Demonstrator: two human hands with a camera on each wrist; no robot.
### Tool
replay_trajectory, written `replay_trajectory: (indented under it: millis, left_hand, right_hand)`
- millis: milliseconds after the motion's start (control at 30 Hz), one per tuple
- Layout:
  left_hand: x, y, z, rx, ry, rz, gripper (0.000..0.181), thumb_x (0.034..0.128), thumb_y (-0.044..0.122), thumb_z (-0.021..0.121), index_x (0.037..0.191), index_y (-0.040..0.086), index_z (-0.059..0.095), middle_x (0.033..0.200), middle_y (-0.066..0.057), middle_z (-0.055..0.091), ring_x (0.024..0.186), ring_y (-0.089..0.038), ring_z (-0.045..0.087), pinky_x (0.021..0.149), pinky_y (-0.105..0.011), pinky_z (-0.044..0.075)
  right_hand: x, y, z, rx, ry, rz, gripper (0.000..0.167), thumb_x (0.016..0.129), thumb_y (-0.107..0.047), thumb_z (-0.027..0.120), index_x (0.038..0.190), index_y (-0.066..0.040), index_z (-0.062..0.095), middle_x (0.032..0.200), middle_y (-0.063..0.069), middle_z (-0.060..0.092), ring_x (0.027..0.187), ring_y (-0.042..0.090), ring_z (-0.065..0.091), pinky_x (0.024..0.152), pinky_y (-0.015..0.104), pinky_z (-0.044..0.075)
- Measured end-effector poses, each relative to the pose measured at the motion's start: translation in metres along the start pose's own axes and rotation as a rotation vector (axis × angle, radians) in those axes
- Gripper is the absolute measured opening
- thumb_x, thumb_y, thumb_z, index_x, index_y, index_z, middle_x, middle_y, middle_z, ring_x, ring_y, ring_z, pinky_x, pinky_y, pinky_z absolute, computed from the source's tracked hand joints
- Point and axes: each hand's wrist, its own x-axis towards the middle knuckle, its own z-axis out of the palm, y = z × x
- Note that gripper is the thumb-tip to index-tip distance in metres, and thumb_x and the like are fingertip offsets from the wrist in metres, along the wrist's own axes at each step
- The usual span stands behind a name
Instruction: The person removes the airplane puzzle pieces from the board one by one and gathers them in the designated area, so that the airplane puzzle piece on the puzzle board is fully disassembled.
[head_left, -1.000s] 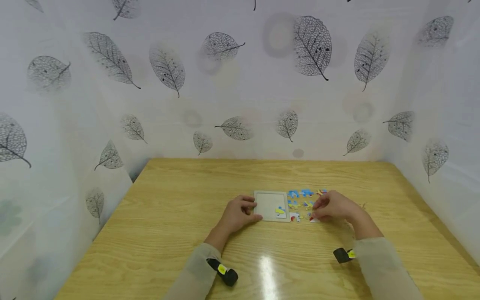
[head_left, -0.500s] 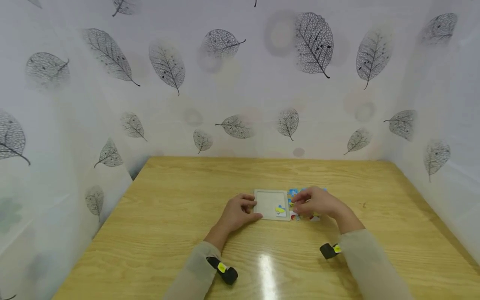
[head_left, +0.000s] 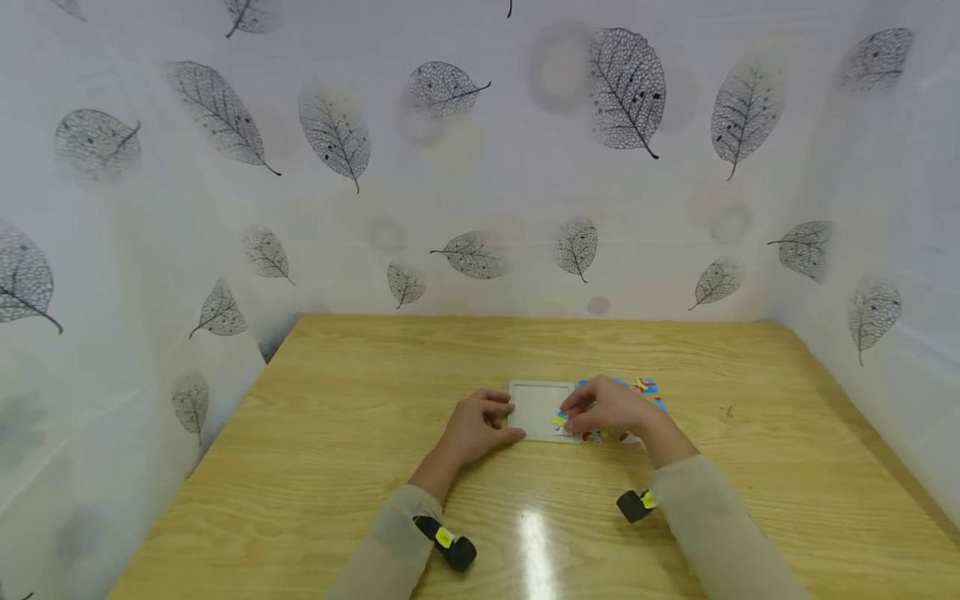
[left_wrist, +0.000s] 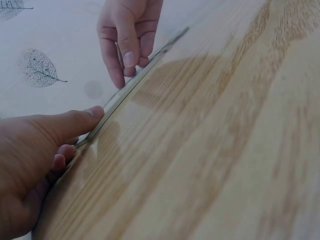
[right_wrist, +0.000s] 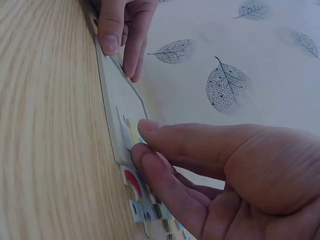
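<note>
A shallow pale puzzle tray (head_left: 534, 405) lies flat on the table. My left hand (head_left: 474, 429) holds its left edge, the thumb (left_wrist: 94, 113) on the rim and the other fingers along the side. Over the tray's right part is my right hand (head_left: 617, 410), pinching a small jigsaw piece (right_wrist: 132, 131) with yellow on it between thumb and fingertips. A yellow, blue and white piece (head_left: 558, 422) shows in the tray's lower right, partly behind the fingertips. Several loose jigsaw pieces (head_left: 645, 385) lie just right of the tray, mostly hidden under the right hand.
The wooden table (head_left: 360, 392) extends around the tray on all sides. A white curtain (head_left: 480, 167) printed with dark leaves encloses the back and sides. Black wrist cameras (head_left: 454, 550) are strapped to both sleeves.
My right hand has moved left from the loose pieces to over the tray's right part, bringing a jigsaw piece with it. The left hand and tray have stayed put.
</note>
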Motion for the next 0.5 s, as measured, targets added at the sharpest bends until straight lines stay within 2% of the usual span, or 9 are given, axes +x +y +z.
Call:
replay_trajectory:
  millis: [233,500]
  left_hand:
    - [-0.0007,-0.0008,0.0022,-0.006,-0.005,-0.003,0.046,0.0792,0.03,0.086,0.116,0.006,0.075,0.127,-0.002,0.063,0.086,-0.008,0.056,0.074,-0.02,0.05]
    - [-0.0002,-0.0011,-0.0001,0.012,0.004,0.011,0.045,0.0789,0.03,0.086,0.115,0.006,0.075,0.126,-0.003,0.064,0.084,-0.007,0.056,0.073,-0.02,0.049]
  right_hand:
    - [-0.0007,-0.0023,0.0037,-0.054,0.043,0.085,0.025,0.09,-0.018,0.073,0.112,-0.006,0.074,0.088,0.001,0.074,0.075,0.015,0.065,0.056,0.029,0.045]
    - [-0.0004,-0.0068,0.0071,-0.036,0.024,0.026,0.029,0.087,-0.01,0.076,0.113,0.002,0.071,0.088,0.007,0.07,0.069,0.016,0.065,0.064,0.031,0.052]
